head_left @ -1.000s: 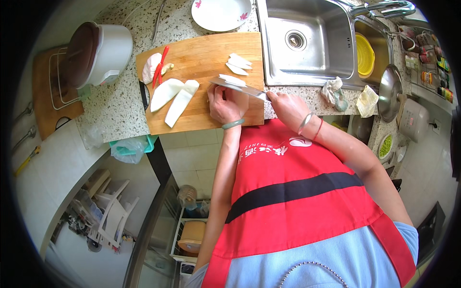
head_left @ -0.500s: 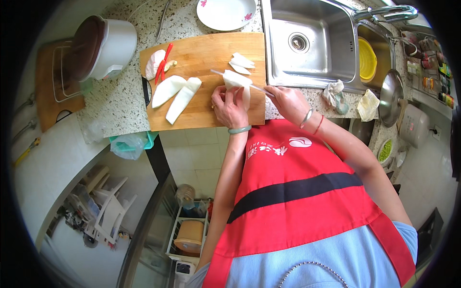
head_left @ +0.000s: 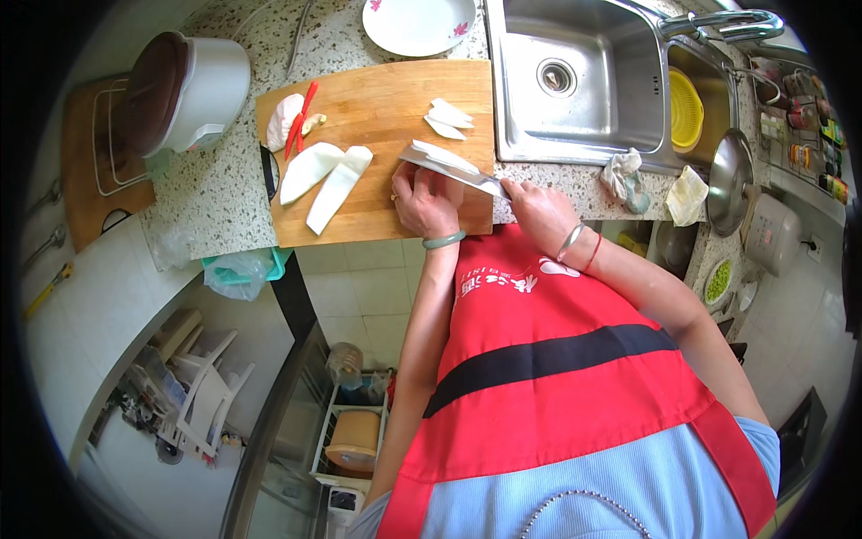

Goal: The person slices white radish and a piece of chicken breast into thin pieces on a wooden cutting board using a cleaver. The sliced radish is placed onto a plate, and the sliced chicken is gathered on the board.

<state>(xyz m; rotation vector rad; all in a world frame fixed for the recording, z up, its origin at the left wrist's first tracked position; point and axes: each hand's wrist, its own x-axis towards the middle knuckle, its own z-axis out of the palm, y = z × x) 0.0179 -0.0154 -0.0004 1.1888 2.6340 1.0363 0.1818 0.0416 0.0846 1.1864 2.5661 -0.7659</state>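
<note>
My right hand (head_left: 544, 214) grips a kitchen knife (head_left: 471, 180) by its handle, the blade tilted over the right part of a wooden cutting board (head_left: 386, 99). Along the blade's far side shows a pale white vegetable piece (head_left: 445, 157). My left hand (head_left: 426, 205), fingers curled, steadies this piece from the near side; the blade partly hides its fingertips. Farther back lie several thin white slices (head_left: 447, 117). Two larger peeled white chunks (head_left: 310, 172) rest at the board's left, near red chili strips (head_left: 301, 121) and a pale pinkish lump (head_left: 284, 123).
A steel sink (head_left: 584, 90) adjoins the board on the right, with a yellow colander (head_left: 686, 108) in its side basin. Cloths (head_left: 621, 175) and a pot lid (head_left: 731, 182) sit along the counter. A white plate (head_left: 417, 25) is behind the board, a rice cooker (head_left: 211, 90) at left.
The knife has gone from edge-on to tilted, its broad face now showing in front of the white piece. Both hands stay at nearly the same place.
</note>
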